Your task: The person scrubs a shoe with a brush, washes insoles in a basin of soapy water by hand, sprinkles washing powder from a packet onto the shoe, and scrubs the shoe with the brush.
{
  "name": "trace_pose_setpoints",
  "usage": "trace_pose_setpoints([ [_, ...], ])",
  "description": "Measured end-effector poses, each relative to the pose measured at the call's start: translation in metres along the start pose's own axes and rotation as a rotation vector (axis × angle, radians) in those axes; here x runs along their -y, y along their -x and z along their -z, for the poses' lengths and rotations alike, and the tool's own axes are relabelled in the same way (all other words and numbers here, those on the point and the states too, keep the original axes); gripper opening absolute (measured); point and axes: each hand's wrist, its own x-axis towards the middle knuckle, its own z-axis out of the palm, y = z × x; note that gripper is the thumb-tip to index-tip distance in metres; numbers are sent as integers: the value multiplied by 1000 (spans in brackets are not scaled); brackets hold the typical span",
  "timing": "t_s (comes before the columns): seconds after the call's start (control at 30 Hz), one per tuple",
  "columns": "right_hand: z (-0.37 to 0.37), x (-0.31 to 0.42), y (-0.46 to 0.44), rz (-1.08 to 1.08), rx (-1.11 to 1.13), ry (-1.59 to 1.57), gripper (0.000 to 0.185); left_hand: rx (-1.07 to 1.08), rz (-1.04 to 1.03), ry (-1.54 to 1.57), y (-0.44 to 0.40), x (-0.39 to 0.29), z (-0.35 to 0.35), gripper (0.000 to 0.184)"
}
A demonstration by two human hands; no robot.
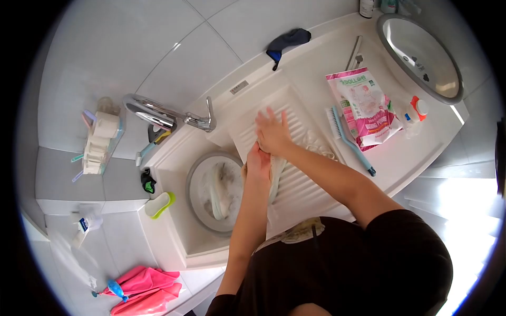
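Observation:
My right hand [273, 132] is over the ribbed washboard [298, 181] of the sink, fingers spread and slightly blurred. My left hand [257, 159] meets it at the heel of the palm; most of its fingers are hidden. Beneath my hands and forearms lies a whitish shoe-like item [276, 171], largely covered. White laces [317, 146] are bunched on the ribs beside my right forearm. Left of my left forearm, a grey-rimmed basin [191, 184] in the sink holds cloudy, sudsy water and a white shoe [217, 194].
Right of the washboard lie a blue scrub brush [348, 139], a pink washing powder bag [369, 110] and an orange-capped bottle [419, 109]. An upright grey-rimmed basin [387, 39] stands behind. The faucet [197, 121] reaches over the sink; a green-edged soap dish [159, 205] sits left.

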Motion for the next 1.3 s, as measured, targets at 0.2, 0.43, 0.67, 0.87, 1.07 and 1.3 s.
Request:
trace_pose_setpoints([
  [0.2,1,-1,29,366,168,24,39,19,-132,93,-9,17,18,41],
  [0.43,7,5,20,90,74,6,40,42,-96,-39,-6,0,10,37],
  [0.67,-2,-6,3,272,-36,-59,41,-63,24,-20,9,-1,-12,37],
  [0.87,4,14,38,194,124,-76,45,-6,-155,-64,1,-6,-3,40],
  [1.07,-3,1,17,423,-48,-94,49,-22,-52,-25,9,0,-14,41],
  [1.3,12,16,44,301,170,-323,53,-30,70,18,17,-19,-6,46],
])
